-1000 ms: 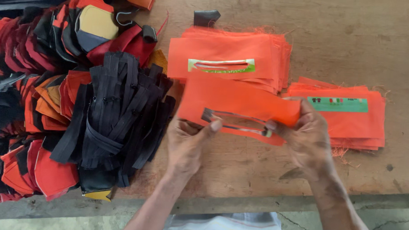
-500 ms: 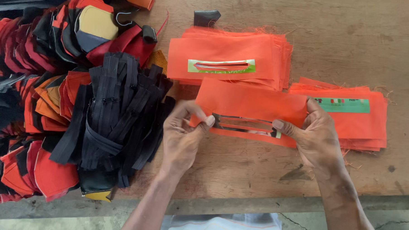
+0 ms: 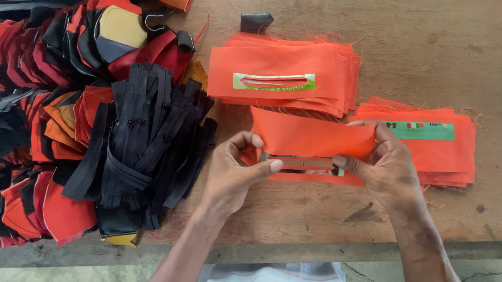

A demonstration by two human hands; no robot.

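1. Above the near edge of the wooden surface (image 3: pixel 326 216), both hands are holding one orange fabric piece (image 3: pixel 312 138) just off the wood.
2. The left hand (image 3: pixel 234 174) is grasping the left end of the piece, with thumb and forefinger pinching at a long slit opening (image 3: pixel 300 164) cut across the fabric.
3. The right hand (image 3: pixel 389 168) is grasping the right end, with its thumb pressing at the slit's other end and its fingers curling over the top edge.
4. The piece is lying flat and level between the hands, with the slit running from side to side and gaping slightly.
5. Behind the piece, a stack of orange pieces (image 3: pixel 281 75) is resting on the surface, its top piece showing a slit with a green border.
6. To the right, a second orange stack (image 3: pixel 428 150) is lying partly under the right hand, its top piece bearing a green strip.
7. To the left, a bundle of black strips (image 3: pixel 139 142) is lying against a heap of red, orange and black fabric parts (image 3: pixel 52 95).
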